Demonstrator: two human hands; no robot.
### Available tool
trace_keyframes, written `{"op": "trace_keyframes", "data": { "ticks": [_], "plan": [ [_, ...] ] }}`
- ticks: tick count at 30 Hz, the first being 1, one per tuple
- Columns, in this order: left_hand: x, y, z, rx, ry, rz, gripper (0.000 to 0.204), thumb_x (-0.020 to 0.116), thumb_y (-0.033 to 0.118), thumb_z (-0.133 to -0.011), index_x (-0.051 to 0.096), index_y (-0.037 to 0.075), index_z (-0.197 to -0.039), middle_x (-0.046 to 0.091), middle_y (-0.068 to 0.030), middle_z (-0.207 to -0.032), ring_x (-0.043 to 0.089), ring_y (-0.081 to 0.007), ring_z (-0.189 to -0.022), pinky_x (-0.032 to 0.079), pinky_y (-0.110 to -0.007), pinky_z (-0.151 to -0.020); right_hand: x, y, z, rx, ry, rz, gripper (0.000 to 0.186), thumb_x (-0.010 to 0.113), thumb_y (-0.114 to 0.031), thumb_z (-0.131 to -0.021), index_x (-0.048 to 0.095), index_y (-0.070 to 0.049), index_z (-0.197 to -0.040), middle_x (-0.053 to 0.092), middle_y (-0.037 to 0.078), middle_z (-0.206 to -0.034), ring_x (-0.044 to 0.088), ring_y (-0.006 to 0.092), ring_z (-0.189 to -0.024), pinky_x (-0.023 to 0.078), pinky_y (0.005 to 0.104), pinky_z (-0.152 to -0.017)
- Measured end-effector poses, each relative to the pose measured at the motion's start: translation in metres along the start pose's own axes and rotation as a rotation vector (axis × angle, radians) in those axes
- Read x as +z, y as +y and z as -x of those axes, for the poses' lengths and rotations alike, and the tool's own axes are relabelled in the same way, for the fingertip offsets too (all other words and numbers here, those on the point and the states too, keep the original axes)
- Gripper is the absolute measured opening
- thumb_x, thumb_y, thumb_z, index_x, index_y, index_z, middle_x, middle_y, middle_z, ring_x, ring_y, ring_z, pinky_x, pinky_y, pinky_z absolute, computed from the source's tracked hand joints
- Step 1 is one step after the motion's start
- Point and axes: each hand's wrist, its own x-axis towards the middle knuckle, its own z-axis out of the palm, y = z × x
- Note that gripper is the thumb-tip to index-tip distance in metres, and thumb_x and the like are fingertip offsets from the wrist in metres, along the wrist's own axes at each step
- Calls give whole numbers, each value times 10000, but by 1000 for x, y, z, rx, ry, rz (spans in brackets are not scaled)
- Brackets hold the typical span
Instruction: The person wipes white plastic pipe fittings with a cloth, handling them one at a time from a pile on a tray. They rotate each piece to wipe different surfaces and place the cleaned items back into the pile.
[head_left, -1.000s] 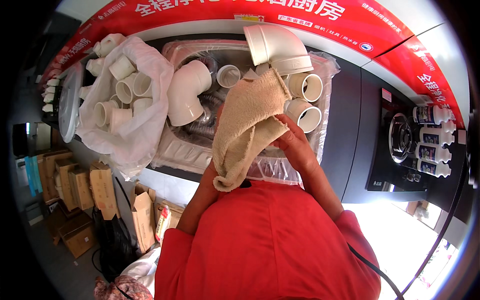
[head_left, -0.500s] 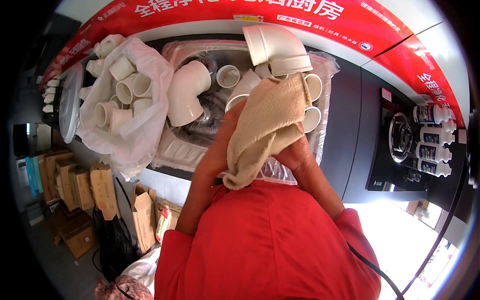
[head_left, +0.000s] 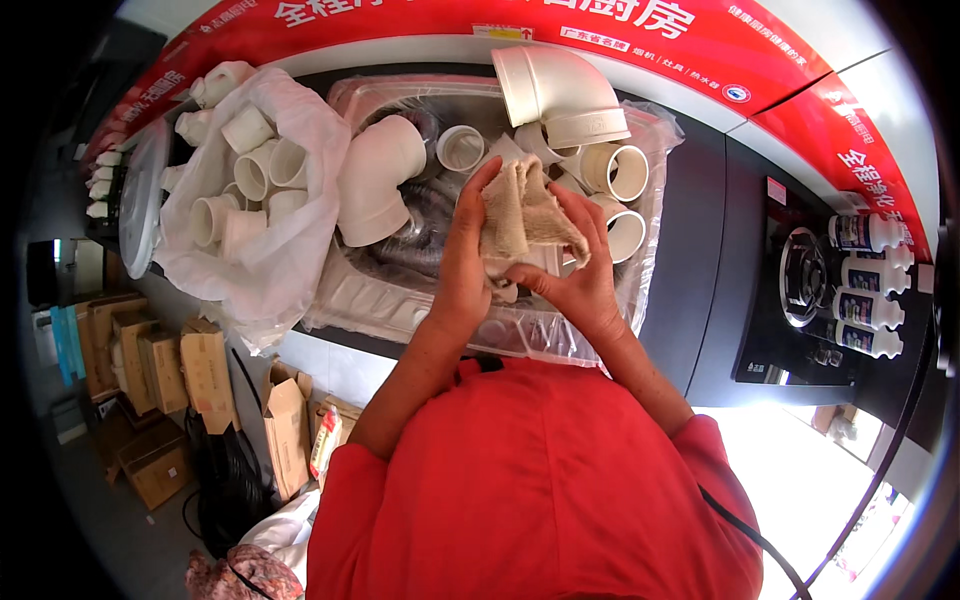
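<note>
A tan cloth (head_left: 525,215) is bunched over a white plastic pipe fitting (head_left: 535,262), held between my two hands above the sink. My left hand (head_left: 465,255) is closed along the fitting's left side, with the fingers pointing up. On the right, my right hand (head_left: 588,275) grips the cloth, its thumb lying across the lower edge of the fitting. The cloth hides most of this piece. Under and behind the hands, a plastic-wrapped sink (head_left: 390,305) holds several white fittings, among them a large elbow (head_left: 378,185) and another elbow (head_left: 565,95) at the back.
A white plastic bag (head_left: 275,275) full of short fittings stands left of the sink. To the right are a dark countertop (head_left: 685,240), a black gas hob (head_left: 800,280) and several white bottles (head_left: 865,275). Cardboard boxes (head_left: 208,375) stand on the floor at lower left.
The cloth, spread wide and hanging low before, is now bunched up smaller between my hands. Part of the white fitting beneath it now shows, as do more pipe pieces behind.
</note>
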Motion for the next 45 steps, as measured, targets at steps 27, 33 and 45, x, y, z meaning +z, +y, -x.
{"op": "trace_keyframes", "data": {
  "ticks": [27,33,45],
  "plan": [
    [-9,-4,4,-34,105,129,410,304,303,-992,406,56,-1303,504,-71,-1227,513,-184,-1117,411,-338,-956,-6,-9,0,265,-189,-149,882,820,-271,-642,348,-6,-1339,437,136,-1233,527,208,-1015,497,291,-764],
    [-26,-12,2,-81,32,413,371,318,268,-987,430,66,-1277,521,-81,-1225,523,-203,-1117,422,-361,-970,-12,-17,-6,105,-211,61,870,804,-228,-628,360,-66,-1358,491,126,-1162,572,212,-938,520,290,-686],
    [-61,20,-16,449,-43,-831,280,425,100,-955,545,50,-1203,462,-138,-1341,467,-215,-1200,361,-312,-995,-37,8,-10,275,119,-105,760,767,-139,-669,393,-48,-1325,514,124,-1206,603,194,-913,527,285,-691]
  ]
}}
